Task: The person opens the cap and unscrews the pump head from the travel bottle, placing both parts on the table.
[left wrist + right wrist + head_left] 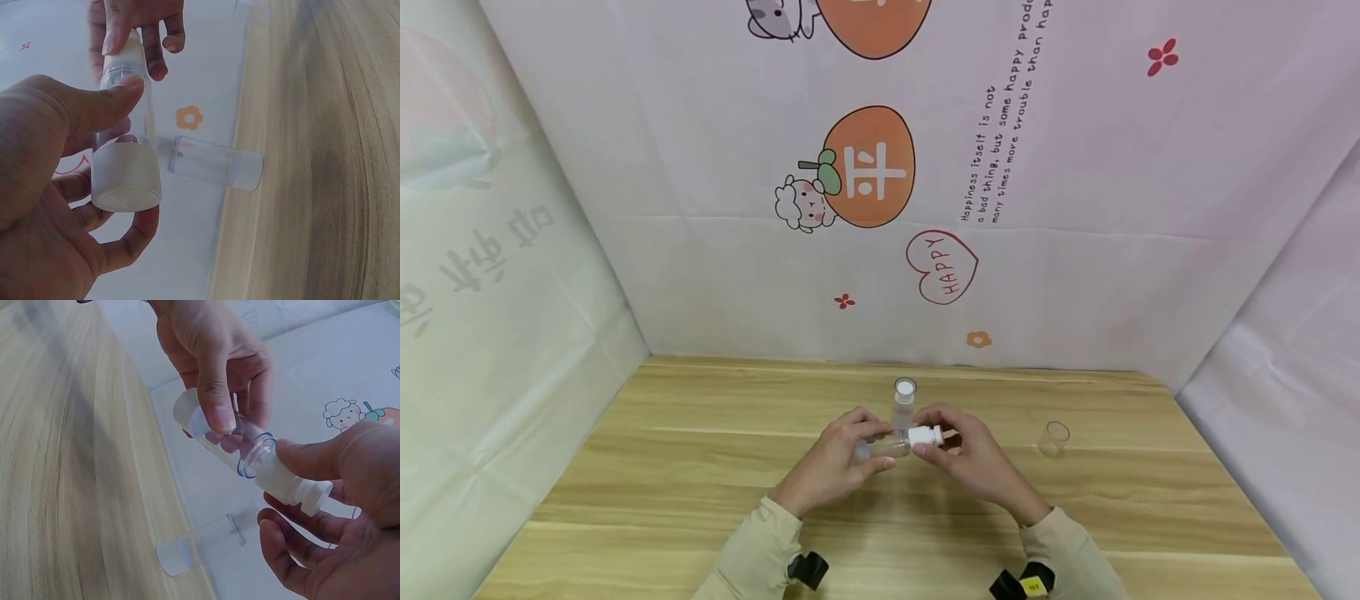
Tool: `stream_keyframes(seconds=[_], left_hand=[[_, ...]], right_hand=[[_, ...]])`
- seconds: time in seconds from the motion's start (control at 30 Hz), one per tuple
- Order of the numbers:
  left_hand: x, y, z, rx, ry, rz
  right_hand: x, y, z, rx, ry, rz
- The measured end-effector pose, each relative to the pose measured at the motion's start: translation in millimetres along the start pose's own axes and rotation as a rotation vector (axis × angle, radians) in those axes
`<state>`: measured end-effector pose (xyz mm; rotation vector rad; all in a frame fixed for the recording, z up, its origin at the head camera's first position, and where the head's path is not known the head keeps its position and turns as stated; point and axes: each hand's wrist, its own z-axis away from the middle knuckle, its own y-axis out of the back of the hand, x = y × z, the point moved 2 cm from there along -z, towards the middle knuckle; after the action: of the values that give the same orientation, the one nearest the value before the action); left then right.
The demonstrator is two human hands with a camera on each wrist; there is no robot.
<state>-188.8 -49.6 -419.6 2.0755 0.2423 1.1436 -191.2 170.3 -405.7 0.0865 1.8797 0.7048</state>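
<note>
Beige sleeves [752, 546] lie nearest us; the left hand [831, 462] grips the clear bottle [887, 448] above the table [700, 467]; the right hand [976, 460] pinches its white top [278, 476]; we judge it light, stiff, slippery, best held round the body.

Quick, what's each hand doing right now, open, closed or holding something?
Left hand: closed, holding the clear bottle with curled fingers.
Right hand: closed, pinching the white pump top between thumb and fingers.
</note>
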Motion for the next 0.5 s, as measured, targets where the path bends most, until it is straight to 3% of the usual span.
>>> stream_keyframes(seconds=[0.5], left_hand=[[-6.1, 1.4, 2.8, 0.009, 0.023, 0.01]], right_hand=[[3.7, 9.6, 4.0, 0.037, -0.019, -0.001]])
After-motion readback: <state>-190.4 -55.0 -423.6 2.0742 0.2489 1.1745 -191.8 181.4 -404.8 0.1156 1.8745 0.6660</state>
